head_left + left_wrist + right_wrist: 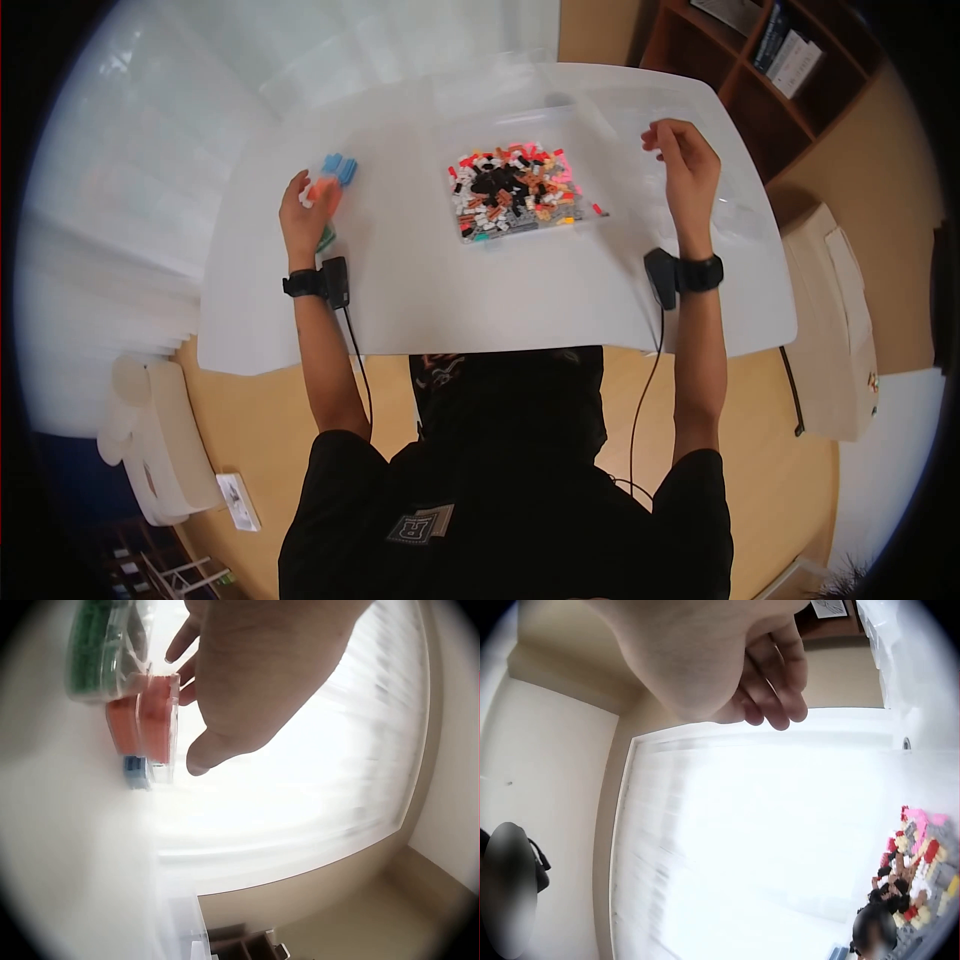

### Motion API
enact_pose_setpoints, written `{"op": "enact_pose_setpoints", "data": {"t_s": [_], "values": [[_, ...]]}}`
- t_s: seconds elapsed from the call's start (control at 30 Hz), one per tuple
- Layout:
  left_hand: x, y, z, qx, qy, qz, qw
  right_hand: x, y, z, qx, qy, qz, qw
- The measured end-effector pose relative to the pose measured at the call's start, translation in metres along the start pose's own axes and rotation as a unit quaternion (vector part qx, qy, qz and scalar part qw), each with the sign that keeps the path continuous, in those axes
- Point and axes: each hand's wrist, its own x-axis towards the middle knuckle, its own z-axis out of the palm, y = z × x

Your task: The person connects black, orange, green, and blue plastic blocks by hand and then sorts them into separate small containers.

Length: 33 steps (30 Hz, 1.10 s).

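At the table's left, the left hand (305,218) hovers over clear containers with orange pieces (325,190); in the left wrist view that hand (255,675) has its fingers loosely extended beside the orange container (154,720), whether touching I cannot tell. Blue pieces (340,168) lie beyond it, and a green container (94,649) is nearer the wrist. Above the table's right side the right hand (685,165) is raised, fingers loosely bent, holding nothing visible; the right wrist view shows its bent fingers (772,682). Between the hands, a clear tray holds mixed small bricks (510,190).
Clear plastic containers (735,215) stand at the table's right, below and beside the right hand. A small red piece (599,210) is at the tray's right edge. Cables run from both wrist cameras. A shelf (760,70) stands behind the table's right corner.
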Motion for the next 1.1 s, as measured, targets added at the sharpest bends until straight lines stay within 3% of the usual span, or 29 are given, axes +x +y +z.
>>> {"op": "enact_pose_setpoints", "data": {"t_s": [0.07,0.23,0.3,0.37,0.43,0.53,1.03,1.1], "values": [[0.001,-0.003,0.001,-0.006,-0.001,0.028,1.000,-0.004,-0.002,0.004,0.003,-0.027,0.024,0.999],[-0.002,0.009,-0.001,0.008,-0.002,0.012,1.000,-0.004,-0.002,0.014,0.068,-0.079,0.110,0.988],[-0.002,0.016,-0.001,0.012,-0.044,-0.054,0.998,-0.007,-0.002,0.019,0.082,-0.076,0.126,0.986],[0.000,0.012,-0.001,0.027,-0.038,-0.028,0.999,-0.011,0.001,0.022,0.098,-0.084,0.175,0.976],[-0.001,0.014,0.000,0.037,-0.031,0.001,0.999,-0.014,0.000,0.027,0.090,-0.084,0.181,0.976],[0.000,0.028,-0.002,0.005,-0.049,-0.068,0.996,-0.019,-0.001,0.030,0.091,-0.118,0.195,0.969],[0.003,0.029,0.003,0.029,-0.053,-0.076,0.995,-0.029,-0.001,0.034,0.136,-0.110,0.237,0.956],[0.004,0.035,0.003,0.007,-0.050,-0.103,0.993,-0.029,0.000,0.035,0.135,-0.121,0.272,0.945]]}}
